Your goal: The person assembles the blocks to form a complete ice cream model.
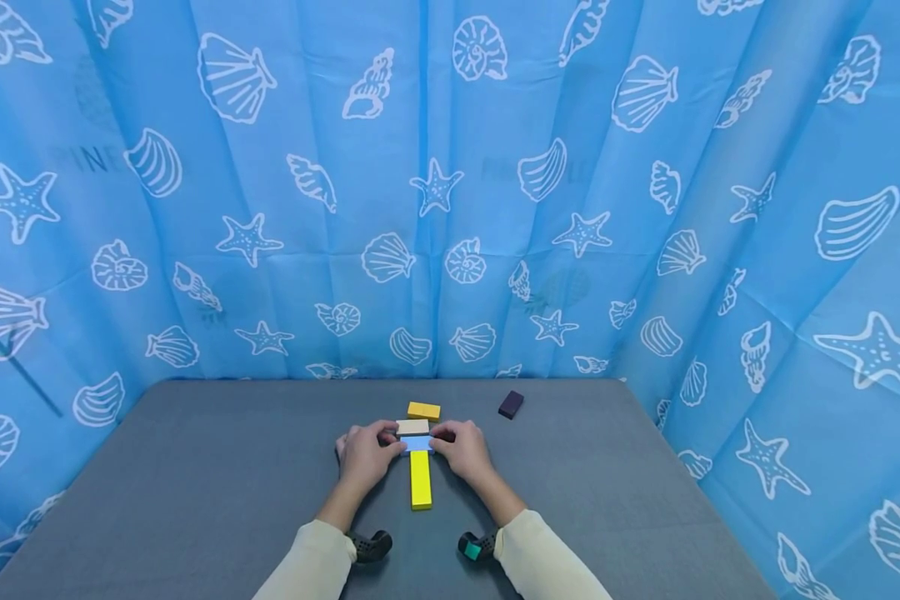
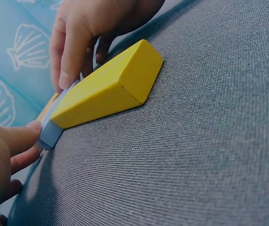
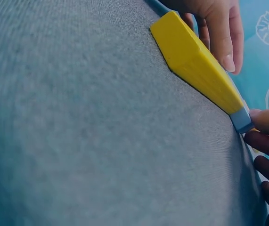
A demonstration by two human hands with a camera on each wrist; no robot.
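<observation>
A light blue block [image 1: 417, 444] lies crosswise on the grey table, touching the far end of a long yellow block [image 1: 421, 485]. My left hand [image 1: 366, 454] holds the blue block's left end, its thumb on the end and its index finger reaching toward a cream block [image 1: 412, 427] just behind. At the opposite end my right hand [image 1: 462, 448] holds the blue block in the same way, with thumb and bent fingers. In the left wrist view, the yellow block [image 2: 108, 84] lies flat between the hands. The right wrist view shows the blue block's end [image 3: 241, 120] by the right thumb.
Behind the cream block lies an orange-yellow block [image 1: 423, 411]. A dark purple block [image 1: 511, 405] sits apart to the right, near the table's far edge. The grey cloth-covered table [image 1: 217, 483] ends at a blue shell-patterned curtain [image 1: 435, 308].
</observation>
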